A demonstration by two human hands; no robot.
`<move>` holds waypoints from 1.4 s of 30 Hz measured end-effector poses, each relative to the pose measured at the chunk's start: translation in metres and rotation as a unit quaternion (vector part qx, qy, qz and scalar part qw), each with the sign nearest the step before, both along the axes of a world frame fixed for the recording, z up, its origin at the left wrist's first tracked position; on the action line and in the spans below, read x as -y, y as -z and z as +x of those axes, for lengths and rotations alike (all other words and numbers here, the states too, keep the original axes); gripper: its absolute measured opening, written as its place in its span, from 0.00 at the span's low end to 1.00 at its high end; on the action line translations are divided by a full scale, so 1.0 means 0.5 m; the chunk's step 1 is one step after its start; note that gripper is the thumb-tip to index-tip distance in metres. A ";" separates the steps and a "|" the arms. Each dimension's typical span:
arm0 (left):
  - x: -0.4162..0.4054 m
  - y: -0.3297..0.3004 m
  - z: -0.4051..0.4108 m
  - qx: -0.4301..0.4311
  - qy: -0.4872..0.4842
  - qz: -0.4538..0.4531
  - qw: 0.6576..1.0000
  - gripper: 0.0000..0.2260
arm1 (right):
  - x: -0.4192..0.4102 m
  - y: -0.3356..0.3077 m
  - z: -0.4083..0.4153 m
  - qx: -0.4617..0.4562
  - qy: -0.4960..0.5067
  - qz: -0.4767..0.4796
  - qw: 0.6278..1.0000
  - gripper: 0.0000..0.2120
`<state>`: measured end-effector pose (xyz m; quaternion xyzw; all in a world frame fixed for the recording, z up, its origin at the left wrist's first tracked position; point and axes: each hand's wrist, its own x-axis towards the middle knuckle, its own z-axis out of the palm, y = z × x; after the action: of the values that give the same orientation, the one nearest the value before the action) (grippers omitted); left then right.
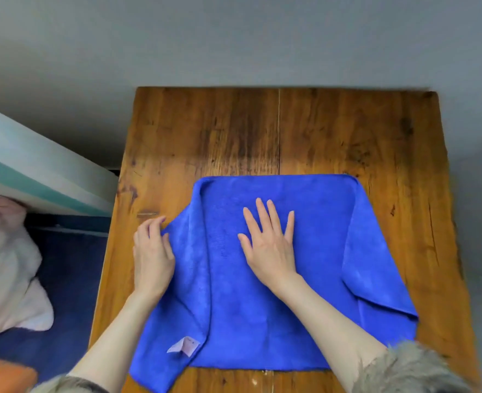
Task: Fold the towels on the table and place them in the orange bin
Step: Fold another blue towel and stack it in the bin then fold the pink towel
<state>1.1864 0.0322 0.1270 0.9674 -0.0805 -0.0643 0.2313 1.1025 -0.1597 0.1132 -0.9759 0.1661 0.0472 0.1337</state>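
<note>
One blue towel (276, 279) lies on the wooden worktop (262, 131), filling its near half; the plush, short-piled microfibre cloth is roughly square, with rounded corners at its far edge. Its left side is doubled over into a soft lengthwise ridge, and its right side is turned in as a flap whose diagonal crease runs toward 5 o'clock. A small pale care label (183, 346), creased into a point, sticks out of the fold at the towel's 7 o'clock corner.

The right hand (268, 245) lies palm-down at the towel's centre, fingers (262, 214) straight and spread apart, pressing flat on the cloth. The left hand (153, 256) sits at the towel's 9 o'clock edge, its fingers loosely curled and touching the rim of the folded ridge; whether they actually pinch the fabric cannot be told. Shaggy, fur-like cuffs (410, 367) cover both forearms near the bottom of the view.

The worktop is glossy amber-brown timber with dark streaked grain and a thin seam running from 12 o'clock to the towel. At 7 o'clock off the worktop, a corner of something orange (4, 375) shows, too cropped to identify. At 9 o'clock, a fluffy pinkish-white cloth (10, 279) rests on a dark blue surface (72, 279).
</note>
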 end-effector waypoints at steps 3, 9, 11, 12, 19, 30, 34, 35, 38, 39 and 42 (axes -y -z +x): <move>-0.022 0.007 -0.005 0.018 -0.001 0.051 0.999 0.16 | -0.042 0.021 0.035 -0.004 -0.004 0.005 1.000 0.26; -0.041 0.023 0.016 -0.015 -0.070 0.079 0.994 0.09 | -0.064 0.058 0.041 0.000 0.033 -0.042 0.999 0.25; -0.053 0.027 0.034 0.003 -0.032 0.068 0.997 0.05 | -0.064 0.061 0.043 0.006 0.038 -0.054 0.998 0.25; -0.060 0.027 0.049 0.011 -0.022 0.064 0.998 0.04 | -0.065 0.062 0.043 0.008 0.041 -0.059 0.997 0.26; -0.088 0.002 0.230 0.103 -0.043 -0.008 0.994 0.08 | -0.070 0.061 0.045 0.002 0.048 -0.083 0.995 0.26; -0.066 0.068 0.105 -0.033 0.114 0.122 0.985 0.29 | -0.071 0.060 0.046 0.005 0.051 -0.099 0.994 0.26; -0.074 0.065 0.141 -0.012 0.129 0.145 0.981 0.30 | -0.072 0.061 0.046 0.007 0.048 -0.103 0.993 0.27; -0.068 0.064 0.144 -0.007 0.143 0.145 0.979 0.29 | -0.071 0.061 0.045 0.007 0.049 -0.105 0.993 0.27; -0.049 0.068 0.155 -0.006 0.184 0.163 0.969 0.29 | -0.072 0.062 0.048 0.003 0.048 -0.102 0.994 0.27; -0.043 0.071 0.159 -0.009 0.185 0.166 0.969 0.29 | -0.072 0.063 0.047 0.002 0.047 -0.102 0.994 0.27; -0.026 0.061 0.164 -0.033 0.162 0.146 0.975 0.26 | -0.070 0.062 0.046 -0.007 0.042 -0.100 0.994 0.26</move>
<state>1.2685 0.0454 0.0963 0.9622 -0.2181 -0.1443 0.0763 1.1254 -0.1245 0.0823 -0.9762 0.2114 0.0317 0.0363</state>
